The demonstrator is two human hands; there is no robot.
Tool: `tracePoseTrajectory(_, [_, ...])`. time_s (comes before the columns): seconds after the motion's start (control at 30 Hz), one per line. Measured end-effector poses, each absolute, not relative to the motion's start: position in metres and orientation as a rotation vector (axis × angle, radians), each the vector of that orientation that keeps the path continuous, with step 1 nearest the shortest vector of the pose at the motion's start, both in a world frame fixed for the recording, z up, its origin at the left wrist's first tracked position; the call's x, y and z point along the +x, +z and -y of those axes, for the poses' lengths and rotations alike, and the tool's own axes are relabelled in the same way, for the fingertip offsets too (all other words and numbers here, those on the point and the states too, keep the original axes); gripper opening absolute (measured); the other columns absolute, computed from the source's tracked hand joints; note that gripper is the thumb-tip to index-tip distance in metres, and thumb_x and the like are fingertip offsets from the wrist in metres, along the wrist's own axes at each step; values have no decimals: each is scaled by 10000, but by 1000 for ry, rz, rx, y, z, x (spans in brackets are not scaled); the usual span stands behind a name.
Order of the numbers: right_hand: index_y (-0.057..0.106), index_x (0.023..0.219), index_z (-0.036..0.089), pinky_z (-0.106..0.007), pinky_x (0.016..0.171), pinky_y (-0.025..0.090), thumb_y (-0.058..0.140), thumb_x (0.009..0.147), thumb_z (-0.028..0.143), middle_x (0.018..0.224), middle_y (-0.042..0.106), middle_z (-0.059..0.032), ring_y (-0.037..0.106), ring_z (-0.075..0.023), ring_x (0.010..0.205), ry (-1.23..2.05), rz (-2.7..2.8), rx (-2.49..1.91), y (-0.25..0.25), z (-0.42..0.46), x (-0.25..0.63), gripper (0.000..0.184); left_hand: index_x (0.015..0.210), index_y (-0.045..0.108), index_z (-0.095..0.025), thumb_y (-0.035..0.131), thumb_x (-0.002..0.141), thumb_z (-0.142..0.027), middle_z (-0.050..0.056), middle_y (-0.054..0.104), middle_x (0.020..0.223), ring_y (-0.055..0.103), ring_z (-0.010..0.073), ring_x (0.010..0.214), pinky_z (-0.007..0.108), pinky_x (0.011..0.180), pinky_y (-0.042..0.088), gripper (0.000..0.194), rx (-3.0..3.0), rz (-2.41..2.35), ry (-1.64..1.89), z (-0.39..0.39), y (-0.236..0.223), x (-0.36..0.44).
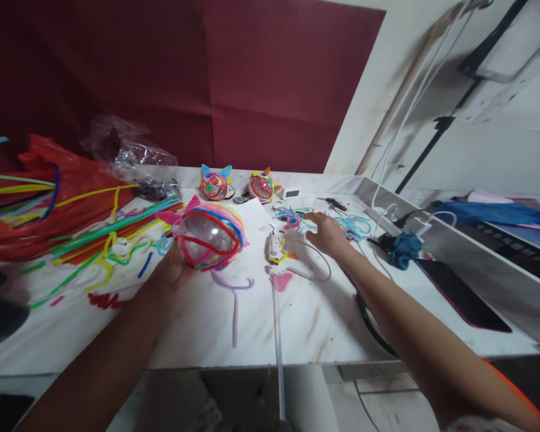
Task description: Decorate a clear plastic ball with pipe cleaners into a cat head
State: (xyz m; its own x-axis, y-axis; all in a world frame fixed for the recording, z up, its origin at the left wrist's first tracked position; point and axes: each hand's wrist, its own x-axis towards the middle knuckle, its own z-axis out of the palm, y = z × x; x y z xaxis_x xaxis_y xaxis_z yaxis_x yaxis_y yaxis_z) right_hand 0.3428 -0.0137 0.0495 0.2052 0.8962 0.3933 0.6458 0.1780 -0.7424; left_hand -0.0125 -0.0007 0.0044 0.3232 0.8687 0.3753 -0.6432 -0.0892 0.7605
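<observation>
My left hand (176, 267) is wrapped round the lower left side of a clear plastic ball (209, 240) trimmed with red, blue, orange and pink pipe cleaners; pink pointed ears stick out at its upper left. At the right, my right hand (327, 234) reaches over a small heap of coiled pipe cleaner pieces (292, 219), thumb and fingers apart, with nothing visible in it. Between the hands lies a white hot glue gun (276, 249), a long clear glue stick (278, 336) trailing past the table edge. Beside it rests a pink felt-like piece (282, 282).
Two smaller decorated balls, one with blue ears (215, 185) and one with orange points (261, 186), stand at the back. Loose pipe cleaners (112, 231) and a red plastic bag (72, 180) fill the left. A black phone (463, 294) and cables lie right.
</observation>
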Motion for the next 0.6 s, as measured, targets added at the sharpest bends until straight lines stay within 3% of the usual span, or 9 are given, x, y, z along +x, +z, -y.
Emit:
tracePoseTrajectory(0.07, [759, 914, 210, -391, 906, 586, 713, 656, 63, 1085, 779, -78, 723, -251, 1000, 385, 1655, -1459, 47, 30, 319, 301, 1245, 714, -303, 960, 589, -503, 60, 795, 1208, 713, 381, 1227, 514, 950, 655, 729, 1046, -290, 1325, 2, 8, -7])
tracePoseTrajectory(0.2, [727, 1104, 207, -291, 683, 562, 811, 714, 282, 954, 749, -43, 719, -188, 814, 983, 1800, -1087, 45, 55, 251, 406, 1199, 721, -274, 967, 558, -373, 50, 790, 1212, 686, 362, 1271, 480, 995, 633, 694, 988, -311, 1405, 1, 8, -2])
tracePoseTrajectory(0.37, [703, 890, 176, -252, 565, 495, 862, 671, 397, 680, 692, 18, 618, -123, 565, 1342, 1589, -999, 51, 51, 208, 350, 1125, 740, -281, 984, 528, -412, 18, 818, 1060, 746, 321, 1146, 458, 967, 638, 658, 975, -314, 1431, -1, 12, -1])
tracePoseTrajectory(0.5, [738, 817, 155, -245, 500, 453, 777, 766, 396, 663, 719, -20, 579, -118, 491, 1227, 1570, -1139, 51, 39, 222, 249, 1121, 743, -294, 1007, 501, -449, 16, 822, 1028, 762, 321, 1095, 481, 950, 638, 692, 974, -311, 1427, 3, 20, 0])
tracePoseTrajectory(0.6, [774, 840, 156, -261, 535, 476, 663, 865, 299, 683, 750, -51, 638, -158, 534, 803, 1752, -1386, 48, 32, 242, 183, 1143, 738, -324, 1002, 515, -452, 10, 812, 1128, 743, 326, 1147, 504, 976, 625, 693, 955, -287, 1452, 6, 24, 1])
